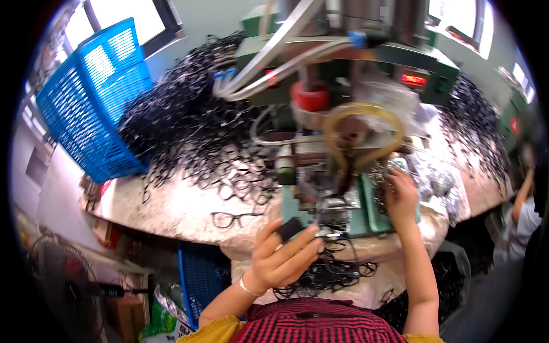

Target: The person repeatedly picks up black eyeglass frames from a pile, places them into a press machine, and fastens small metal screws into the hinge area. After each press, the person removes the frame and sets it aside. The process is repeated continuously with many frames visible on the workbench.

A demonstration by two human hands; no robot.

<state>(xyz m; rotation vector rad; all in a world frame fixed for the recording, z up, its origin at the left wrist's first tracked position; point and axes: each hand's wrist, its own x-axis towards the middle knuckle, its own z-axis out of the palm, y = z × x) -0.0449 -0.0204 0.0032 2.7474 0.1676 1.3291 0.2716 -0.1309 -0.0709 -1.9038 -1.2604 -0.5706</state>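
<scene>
My left hand [280,260] is in front of the bench machine [334,208], its fingers stretched out and apart. Around one finger is what looks like a black cover [290,228]; no held thing shows there. On the right, my right hand [402,194] reaches into a green tray [372,214] beside the machine. Its fingers are curled down at a pile of small metal parts [377,174], and their tips are hidden. Below the machine's front, several black eyeglass frames [329,274] lie heaped near my lap. One more black eyeglass frame [229,219] lies apart on the bench.
A large heap of black eyeglass frames [189,108] covers the left back of the bench [171,200], beside a tilted blue plastic basket [94,94]. More dark frames [472,126] are piled at right. A yellowish hose [394,117] loops before the machine. Another person [520,223] is far right.
</scene>
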